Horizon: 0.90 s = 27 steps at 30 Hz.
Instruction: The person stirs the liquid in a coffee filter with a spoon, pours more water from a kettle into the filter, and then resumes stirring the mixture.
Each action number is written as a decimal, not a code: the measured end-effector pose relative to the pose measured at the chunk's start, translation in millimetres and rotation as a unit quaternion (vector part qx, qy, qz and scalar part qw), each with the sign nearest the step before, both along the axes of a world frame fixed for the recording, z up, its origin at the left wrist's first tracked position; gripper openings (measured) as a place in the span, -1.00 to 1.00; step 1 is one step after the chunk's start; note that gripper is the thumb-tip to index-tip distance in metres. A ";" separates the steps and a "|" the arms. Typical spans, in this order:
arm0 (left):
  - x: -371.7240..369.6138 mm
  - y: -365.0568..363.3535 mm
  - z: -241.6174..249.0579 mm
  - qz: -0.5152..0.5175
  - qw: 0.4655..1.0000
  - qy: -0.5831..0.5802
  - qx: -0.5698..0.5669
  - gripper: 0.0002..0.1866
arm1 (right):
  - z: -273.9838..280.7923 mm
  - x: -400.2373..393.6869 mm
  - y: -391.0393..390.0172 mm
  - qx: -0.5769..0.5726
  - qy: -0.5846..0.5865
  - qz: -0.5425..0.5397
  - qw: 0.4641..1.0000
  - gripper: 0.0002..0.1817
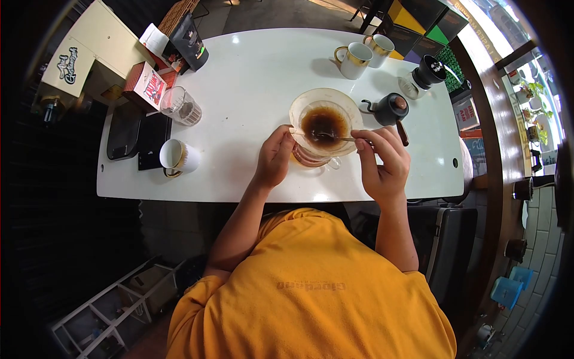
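A coffee dripper with a paper filter (301, 106) rests on a glass server (310, 158) near the table's front edge, with dark brown coffee (323, 127) in it. My right hand (385, 158) pinches the handle of a thin metal spoon (345, 139), whose tip is in the coffee. At the dripper's left rim, my left hand (276, 157) is closed, thumb and fingers pressed on the filter's edge. Right behind my right hand is a black gooseneck kettle (391, 109) with a wooden handle.
Two white mugs, one nearer (354, 62) and one behind (380, 50), stand at the back beside a hand grinder (422, 78). On the left are a glass (182, 107), a white mug (183, 158), a black scale (154, 142), a red box (145, 85) and a black bag (190, 45).
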<state>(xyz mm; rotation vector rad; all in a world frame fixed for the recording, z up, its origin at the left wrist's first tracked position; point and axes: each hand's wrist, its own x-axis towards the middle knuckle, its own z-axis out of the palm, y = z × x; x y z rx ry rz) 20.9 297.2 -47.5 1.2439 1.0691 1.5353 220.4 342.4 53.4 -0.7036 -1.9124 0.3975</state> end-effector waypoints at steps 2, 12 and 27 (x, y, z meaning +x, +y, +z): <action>-0.1 -0.6 -0.3 0.003 1.000 0.002 -0.005 -0.73 | -1.8 -2.0 -0.1 -0.004 -0.011 -0.002 1.000 -0.86; -1.0 0.4 -1.4 0.005 1.000 0.003 -0.003 -0.73 | -3.9 -1.4 6.3 0.035 0.021 -0.055 0.998 -0.83; 0.7 0.1 1.3 0.004 1.000 -0.011 -0.011 -0.73 | 3.9 -0.8 -3.6 0.031 -0.025 -0.012 0.999 -0.82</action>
